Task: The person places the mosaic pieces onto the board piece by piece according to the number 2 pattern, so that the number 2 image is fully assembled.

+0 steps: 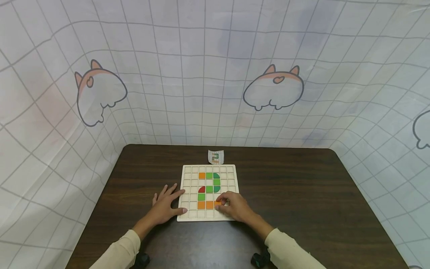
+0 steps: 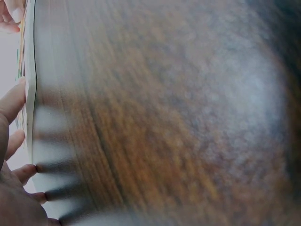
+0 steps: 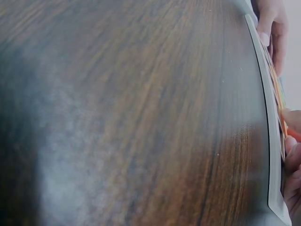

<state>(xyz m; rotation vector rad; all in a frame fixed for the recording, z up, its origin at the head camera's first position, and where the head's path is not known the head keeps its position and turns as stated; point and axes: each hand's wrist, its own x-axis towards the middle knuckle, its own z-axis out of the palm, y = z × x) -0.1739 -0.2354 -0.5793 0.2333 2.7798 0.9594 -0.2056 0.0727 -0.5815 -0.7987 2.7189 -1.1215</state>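
A pale square grid board (image 1: 192, 214) lies on the table with colored tiles in its cells. My left hand (image 1: 163, 207) has its fingers spread, with thumb and index finger resting on the board's left edge. At the lower right of the pattern, my right hand (image 1: 236, 206) pinches an orange tile (image 1: 218, 203) between thumb and fingers, beside two orange square tiles (image 1: 205, 204). Above them are green square tiles (image 1: 209, 189), a red rounded tile (image 1: 202, 189), dark green rounded tiles (image 1: 216, 175) and another orange square tile (image 1: 202, 175). The right wrist view shows the right-hand fingers (image 3: 292, 153) at the board's rim.
A small printed card (image 1: 215, 157) with a colored pattern lies just behind the board. The dark wooden table (image 1: 295, 194) extends to both sides. A white gridded curtain (image 1: 208, 82) with cartoon animal drawings surrounds its back and sides.
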